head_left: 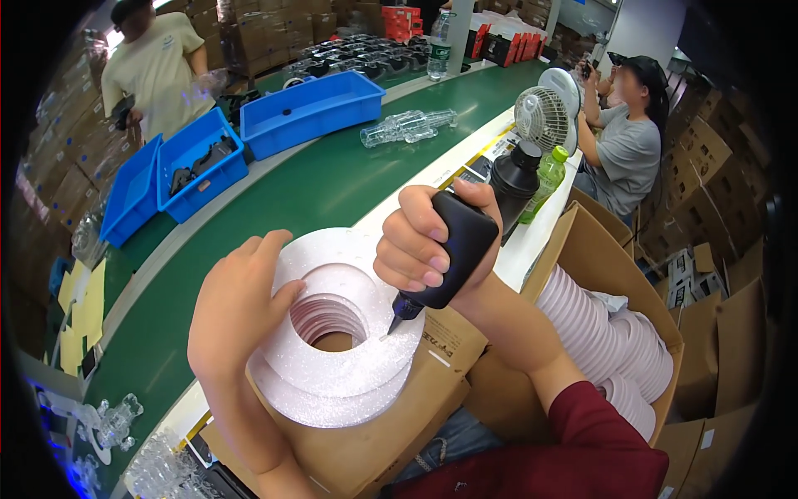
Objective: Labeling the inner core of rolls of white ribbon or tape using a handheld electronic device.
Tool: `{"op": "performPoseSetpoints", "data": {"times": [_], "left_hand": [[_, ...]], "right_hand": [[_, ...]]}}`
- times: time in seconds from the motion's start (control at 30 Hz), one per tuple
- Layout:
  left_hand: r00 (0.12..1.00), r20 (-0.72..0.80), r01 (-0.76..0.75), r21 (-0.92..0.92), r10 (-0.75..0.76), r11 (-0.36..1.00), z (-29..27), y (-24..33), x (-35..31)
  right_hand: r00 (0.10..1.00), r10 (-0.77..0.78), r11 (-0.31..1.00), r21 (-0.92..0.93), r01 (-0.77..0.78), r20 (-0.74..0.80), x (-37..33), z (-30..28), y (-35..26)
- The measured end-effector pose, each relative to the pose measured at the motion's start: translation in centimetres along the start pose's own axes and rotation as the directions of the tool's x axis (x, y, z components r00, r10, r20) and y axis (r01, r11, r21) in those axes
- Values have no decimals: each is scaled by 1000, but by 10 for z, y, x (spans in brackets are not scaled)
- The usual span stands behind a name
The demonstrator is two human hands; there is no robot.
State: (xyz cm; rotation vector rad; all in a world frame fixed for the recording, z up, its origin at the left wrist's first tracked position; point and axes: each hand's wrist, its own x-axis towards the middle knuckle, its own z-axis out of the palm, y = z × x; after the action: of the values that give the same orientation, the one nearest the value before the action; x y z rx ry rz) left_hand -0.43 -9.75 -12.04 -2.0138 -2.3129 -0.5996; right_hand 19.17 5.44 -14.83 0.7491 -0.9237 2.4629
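In front of me a stack of flat white speckled rings [332, 384] lies on a brown cardboard box [449, 349], the rings slightly offset from each other. My right hand [436, 237] is wrapped round a black squeeze bottle [465, 245], tilted nozzle down. Its dark pointed tip sits at or just above the top ring, right of the central hole; whether it touches I cannot tell. My left hand [241, 303] rests on the left edge of the rings, fingers apart, thumb near the hole.
A green conveyor belt [307, 195] curves past, carrying blue bins [312, 121] and a clear plastic part [407, 129]. Right are a larger black bottle [514, 175], a green bottle [549, 179], a fan [544, 116] and a carton [665, 333] of stacked rings. Two co-workers are nearby.
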Motion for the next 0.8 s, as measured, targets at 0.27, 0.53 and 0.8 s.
{"op": "performPoseSetpoints", "data": {"times": [0.27,0.53,0.8], "left_hand": [[997,-5,82,48,-81,996,-2,-9,0],[997,-55,52,63,-48,997,1,-15,-6],[998,-54,44,61,-41,997,5,-14,-8]], "right_hand": [[999,52,998,32,-53,15,2,2,5],[999,49,999,-6,-49,-7,0,9,14],[996,78,997,-9,-78,-33,-4,9,18]]}}
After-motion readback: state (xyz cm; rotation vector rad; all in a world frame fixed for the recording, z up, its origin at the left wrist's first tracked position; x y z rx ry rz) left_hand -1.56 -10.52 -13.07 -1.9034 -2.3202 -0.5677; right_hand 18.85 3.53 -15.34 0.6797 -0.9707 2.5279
